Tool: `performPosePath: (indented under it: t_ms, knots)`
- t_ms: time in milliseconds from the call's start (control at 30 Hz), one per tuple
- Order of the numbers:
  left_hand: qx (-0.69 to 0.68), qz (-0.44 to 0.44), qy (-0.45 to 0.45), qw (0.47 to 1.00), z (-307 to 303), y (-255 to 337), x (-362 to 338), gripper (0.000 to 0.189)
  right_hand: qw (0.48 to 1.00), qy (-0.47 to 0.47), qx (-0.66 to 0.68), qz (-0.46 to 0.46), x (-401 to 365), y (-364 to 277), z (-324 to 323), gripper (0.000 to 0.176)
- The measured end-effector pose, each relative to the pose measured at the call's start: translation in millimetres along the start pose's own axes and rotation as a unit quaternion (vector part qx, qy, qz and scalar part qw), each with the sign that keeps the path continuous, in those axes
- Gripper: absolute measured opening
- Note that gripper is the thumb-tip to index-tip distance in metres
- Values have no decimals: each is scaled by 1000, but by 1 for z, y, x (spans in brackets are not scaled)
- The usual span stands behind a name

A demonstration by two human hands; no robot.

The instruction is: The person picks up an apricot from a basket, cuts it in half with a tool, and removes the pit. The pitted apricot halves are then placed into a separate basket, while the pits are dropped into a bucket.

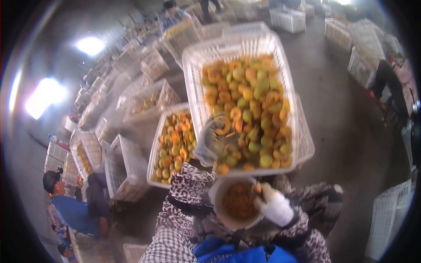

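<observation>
The left hand, in a grey glove, reaches over the crate's left edge by the near-left corner, its fingers curled at a halved, apricot-like fruit; blur hides whether they pinch it or only touch it. A light fingertip hold on the rim of the half should bruise the flesh least. The right hand, in a white glove, has its fingers closed on a small orange-brown piece, too blurred to identify, at the right rim of the bucket. Anything loosened is best kept inside that rim. The bucket stands just below the near edge of the white plastic crate, which holds more fruit, whole and halved; keeping the wrist clear of that edge would avoid snagging the sleeve. Beyond the crate's left edge is a second fruit crate.
</observation>
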State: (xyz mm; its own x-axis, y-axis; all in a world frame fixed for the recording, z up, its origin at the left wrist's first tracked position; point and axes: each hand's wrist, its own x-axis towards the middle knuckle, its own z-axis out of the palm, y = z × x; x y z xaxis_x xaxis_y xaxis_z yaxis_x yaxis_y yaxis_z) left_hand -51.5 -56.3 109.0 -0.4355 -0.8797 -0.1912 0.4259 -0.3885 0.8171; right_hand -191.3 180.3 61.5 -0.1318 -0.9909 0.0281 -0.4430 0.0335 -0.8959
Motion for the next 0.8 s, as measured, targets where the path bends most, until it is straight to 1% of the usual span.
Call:
performPosePath:
  t_ms: [33, 67, 100, 133, 200, 267, 333, 367, 400, 433, 467, 500, 533, 567, 600, 633, 667, 700, 733, 767, 800]
  knots:
    - [-2, -22, 18, 1000, -3, 0, -21, 33, 999, 6, 43, 12, 3, -9, 0, 22]
    - [-75, -53, 3, 996, 1, 3, -38, 33, 995, -26, 73, 58, 7, -21, -3, 22]
    - [-150, -80, -15, 985, 4, 4, -50, 34, 992, -25, 102, 66, 11, -27, -2, 23]
    - [-153, -93, -9, 984, 6, 4, -57, 34, 989, -22, 129, 71, 16, -32, 1, 24]
    - [-129, -47, -2, 991, 6, -1, -71, 36, 986, -35, 144, 76, 23, -40, 4, 27]
    - [-7, 31, -29, 999, 0, -9, -79, 37, 985, -23, 140, 95, 31, -46, 12, 29]
    - [-166, -68, -5, 984, -10, -5, -85, 36, 986, -4, 143, 81, 39, -48, 21, 31]
    - [-156, -84, -11, 984, -16, -7, -85, 38, 992, 17, 115, 54, 43, -46, 28, 26]
    - [-158, -90, -8, 983, -16, -9, -88, 38, 991, 16, 115, 60, 47, -50, 31, 26]
    - [-23, -29, -8, 999, -7, -8, -94, 35, 995, 12, 80, 57, 50, -55, 31, 24]
    - [113, 32, -9, 993, -4, -11, -98, 34, 998, 9, 44, 54, 52, -59, 32, 23]
    - [185, 94, -53, 977, -12, -19, -99, 32, 999, 15, 25, 23, 54, -61, 35, 23]
    - [184, 90, -54, 977, -13, -19, -100, 32, 999, 15, 25, 28, 53, -62, 39, 23]
    - [96, 36, -42, 994, -13, -17, -99, 32, 998, 40, -39, -14, 52, -62, 44, 25]
    - [6, -17, -29, 999, -14, -16, -99, 32, 997, 54, -56, -21, 52, -57, 50, 27]
    - [5, -20, -28, 999, -16, -18, -99, 32, 995, 69, -74, -27, 52, -55, 55, 31]
    - [157, 41, -41, 986, -20, -20, -100, 32, 995, 68, -75, -25, 52, -53, 55, 31]
    - [305, 100, -53, 946, -23, -23, -100, 32, 988, -2, -155, -18, 52, -53, 52, 35]
    - [303, 99, -52, 946, -28, -26, -100, 32, 970, -73, -233, -11, 53, -56, 49, 39]
    - [203, 59, -24, 977, -31, -28, -100, 35, 969, -76, -234, -10, 55, -62, 46, 39]
    - [150, 37, -10, 988, -32, -30, -101, 36, 971, -52, -235, 4, 58, -70, 42, 30]
